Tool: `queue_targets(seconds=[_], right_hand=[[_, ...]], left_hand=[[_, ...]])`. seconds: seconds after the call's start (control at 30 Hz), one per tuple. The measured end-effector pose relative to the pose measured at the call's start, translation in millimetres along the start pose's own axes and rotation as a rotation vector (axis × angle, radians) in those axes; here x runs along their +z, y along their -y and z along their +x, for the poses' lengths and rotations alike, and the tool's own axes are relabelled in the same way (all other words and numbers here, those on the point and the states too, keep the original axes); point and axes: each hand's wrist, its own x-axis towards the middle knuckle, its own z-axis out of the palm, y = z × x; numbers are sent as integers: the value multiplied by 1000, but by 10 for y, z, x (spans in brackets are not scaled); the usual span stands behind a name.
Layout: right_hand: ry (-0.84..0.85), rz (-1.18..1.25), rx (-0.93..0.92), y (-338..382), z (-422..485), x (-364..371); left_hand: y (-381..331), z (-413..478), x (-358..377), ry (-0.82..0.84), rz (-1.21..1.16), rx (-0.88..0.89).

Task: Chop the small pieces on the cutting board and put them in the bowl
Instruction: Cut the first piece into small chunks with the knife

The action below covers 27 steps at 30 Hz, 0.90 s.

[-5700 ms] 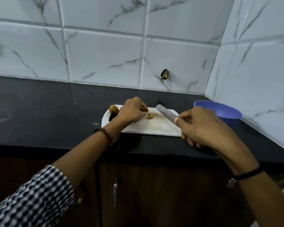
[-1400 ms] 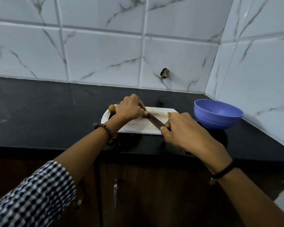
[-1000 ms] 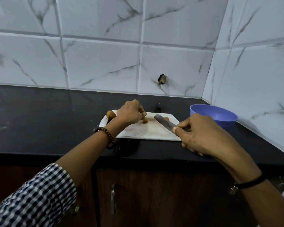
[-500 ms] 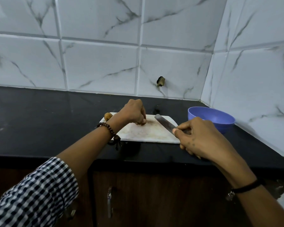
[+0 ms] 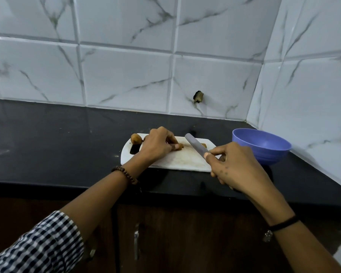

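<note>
Fingers (image 5: 174, 147) of the left hand (image 5: 156, 146) pinch a small brown piece (image 5: 181, 146) at the middle of the cutting board (image 5: 177, 162); the right hand (image 5: 236, 166) curls tight round a knife (image 5: 197, 145), its blade slanting over the board's right half. Chopping seems partway: one cut bit (image 5: 204, 144) lies behind the blade, a whole lump (image 5: 135, 138) waits at the board's far-left corner, and the purple bowl (image 5: 261, 144) right of the board looks unfilled

Glossy marble-look tiles (image 5: 126, 79); polished black counter (image 5: 47, 138); plastic bowl (image 5: 264, 148).
</note>
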Motion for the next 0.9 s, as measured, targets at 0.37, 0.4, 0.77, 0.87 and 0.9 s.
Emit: queue_targets(seconds=[0.37,0.4,0.77,0.87,0.9], right_hand=[[28,-37,46,53,139,250],[29,-46,42,66,139,259],[-41,-66,14,167,107,258],[-20,-74,4,206,96,279],[-16,-85,2,215,97,288]], left_hand=[[24,10,-19,15,10,27],[25,9,-18,9,15,31],[15,24,-15,-18,23,-2],[6,23,-23,-20,12,-17],[4,26,-22,-17,7,-21]])
